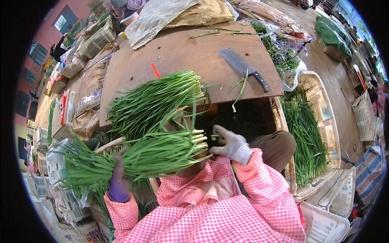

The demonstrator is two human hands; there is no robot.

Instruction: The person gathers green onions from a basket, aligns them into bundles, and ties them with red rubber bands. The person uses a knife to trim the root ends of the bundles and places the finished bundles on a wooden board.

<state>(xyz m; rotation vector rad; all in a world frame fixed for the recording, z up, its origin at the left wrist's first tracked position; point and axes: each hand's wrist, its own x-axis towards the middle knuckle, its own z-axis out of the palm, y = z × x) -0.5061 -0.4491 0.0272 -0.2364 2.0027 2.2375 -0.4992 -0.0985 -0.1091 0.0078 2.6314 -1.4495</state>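
My left hand [118,179], in a purple glove, grips a bunch of garlic chives [158,155] by its leafy side over my lap. The pale cut ends of the bunch point right. Just off those ends, my right hand [234,145] wears a white knit glove, fingers apart and slightly blurred. A scrap of green shows by its fingers; whether they touch it is unclear. On the wooden board [185,54] lies a larger pile of chives [158,103], stems to the right, its front side hanging over the edge. A red strip [156,70] pokes out behind the pile.
A cleaver [243,68] rests on the board's right side, its black handle near the front edge. A plastic crate [329,133] at right holds upright chives [304,136]. Sacking [182,18] covers the board's far edge. A dark gap lies under the board, beside my knee [275,145].
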